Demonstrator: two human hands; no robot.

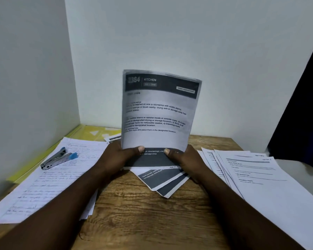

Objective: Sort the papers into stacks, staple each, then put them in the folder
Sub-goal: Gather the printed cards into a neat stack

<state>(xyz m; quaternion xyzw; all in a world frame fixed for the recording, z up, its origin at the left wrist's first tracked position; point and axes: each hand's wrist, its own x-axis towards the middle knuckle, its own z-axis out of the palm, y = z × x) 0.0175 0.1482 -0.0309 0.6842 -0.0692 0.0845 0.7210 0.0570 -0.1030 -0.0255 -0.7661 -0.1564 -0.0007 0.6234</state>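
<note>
Left hand (116, 156) and right hand (187, 158) are pinching an upright stack (157, 112), fingers hidden behind, heading blurred, above a wooden desk (143, 213) by white walls (206, 42).

We saw a brown wooden table with dark wavy grain (134, 213) pushed into a corner of the room. A plain white left wall (25, 69) ran along its side, and a plain white back wall (206, 42) stood behind it. At the right edge hung a dark navy cloth-like shape (305, 114); we could not tell what it was.
</note>
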